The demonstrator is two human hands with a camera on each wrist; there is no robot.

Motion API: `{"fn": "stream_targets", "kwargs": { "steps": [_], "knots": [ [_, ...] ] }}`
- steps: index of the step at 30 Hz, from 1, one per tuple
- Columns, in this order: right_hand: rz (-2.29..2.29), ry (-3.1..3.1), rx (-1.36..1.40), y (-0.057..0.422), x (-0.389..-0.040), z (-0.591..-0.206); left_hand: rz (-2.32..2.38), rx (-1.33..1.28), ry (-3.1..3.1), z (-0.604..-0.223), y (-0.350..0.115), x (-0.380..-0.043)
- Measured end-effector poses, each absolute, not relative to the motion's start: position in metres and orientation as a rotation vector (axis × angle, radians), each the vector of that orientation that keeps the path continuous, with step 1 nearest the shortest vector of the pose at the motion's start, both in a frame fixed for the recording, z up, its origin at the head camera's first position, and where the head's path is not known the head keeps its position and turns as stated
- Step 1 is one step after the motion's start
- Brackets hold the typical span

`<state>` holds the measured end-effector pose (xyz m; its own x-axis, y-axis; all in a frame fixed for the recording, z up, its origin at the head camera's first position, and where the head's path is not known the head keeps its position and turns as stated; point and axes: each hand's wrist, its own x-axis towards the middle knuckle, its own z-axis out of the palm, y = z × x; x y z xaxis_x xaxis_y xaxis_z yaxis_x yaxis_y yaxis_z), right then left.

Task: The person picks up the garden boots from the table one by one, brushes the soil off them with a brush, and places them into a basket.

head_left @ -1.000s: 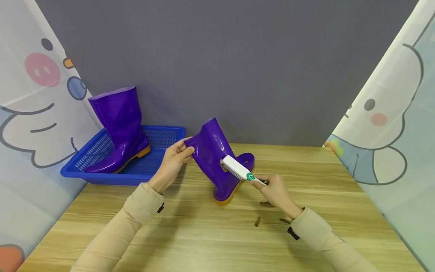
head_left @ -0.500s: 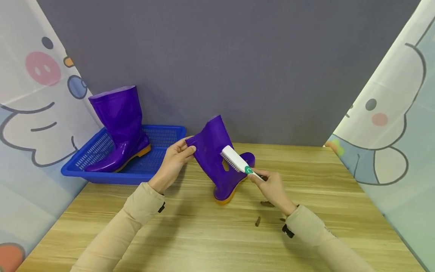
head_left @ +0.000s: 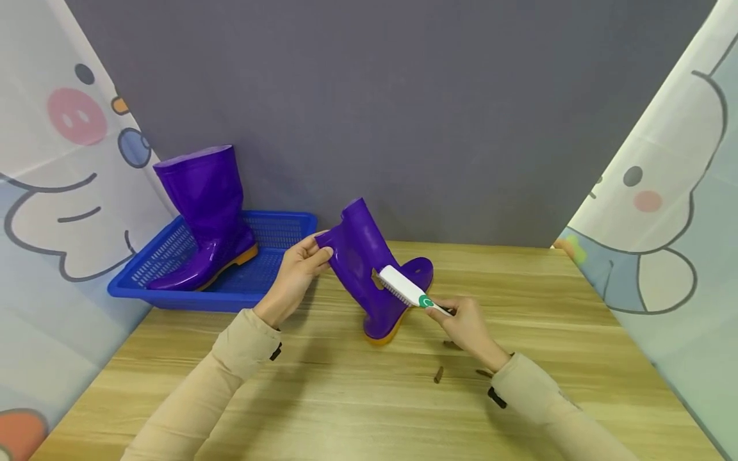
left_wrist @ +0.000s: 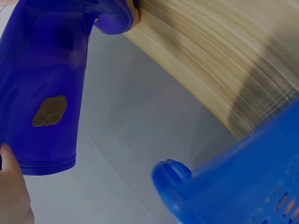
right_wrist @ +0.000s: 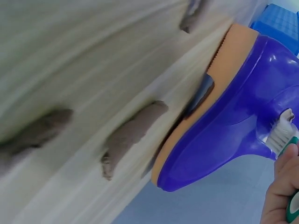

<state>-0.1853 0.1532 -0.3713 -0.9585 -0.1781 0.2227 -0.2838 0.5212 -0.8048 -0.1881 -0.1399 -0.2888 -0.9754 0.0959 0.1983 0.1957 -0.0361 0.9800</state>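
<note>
My left hand (head_left: 293,276) pinches the top rim of a purple rain boot (head_left: 353,256) with an orange sole. The boot leans to the left above the wooden table. In my right hand (head_left: 468,325) is a white and green scrub brush (head_left: 401,285), its bristles against the boot near the ankle. There, the right wrist view shows a small brown clump (right_wrist: 287,115) at the bristles (right_wrist: 279,134). A larger brown mud-like patch (left_wrist: 50,111) clings to the boot's shaft in the left wrist view.
A second purple boot (head_left: 204,211) stands in a blue perforated basket (head_left: 190,299) at the left. Several brown pieces lie on the table (head_left: 369,403), one brown piece (head_left: 439,374) in front of the boot. A grey panel (head_left: 392,115) rises behind.
The brush has gone up the boot's shaft and come back down toward the ankle. The boot has tilted slightly and returned, while my left hand keeps its hold on the rim.
</note>
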Motion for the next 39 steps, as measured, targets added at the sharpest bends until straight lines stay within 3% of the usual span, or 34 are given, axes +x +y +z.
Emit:
{"fn": "stream_targets", "kwargs": {
  "steps": [19,39],
  "knots": [
    [1.532,-2.574,0.337,0.138,-0.182,-0.376,-2.122,-0.393,-2.185,-0.286,-0.132,-0.184],
    [1.513,-2.610,0.258,0.153,-0.179,-0.374,-2.157,-0.366,-2.137,-0.292,-0.141,-0.191]
  ]
}}
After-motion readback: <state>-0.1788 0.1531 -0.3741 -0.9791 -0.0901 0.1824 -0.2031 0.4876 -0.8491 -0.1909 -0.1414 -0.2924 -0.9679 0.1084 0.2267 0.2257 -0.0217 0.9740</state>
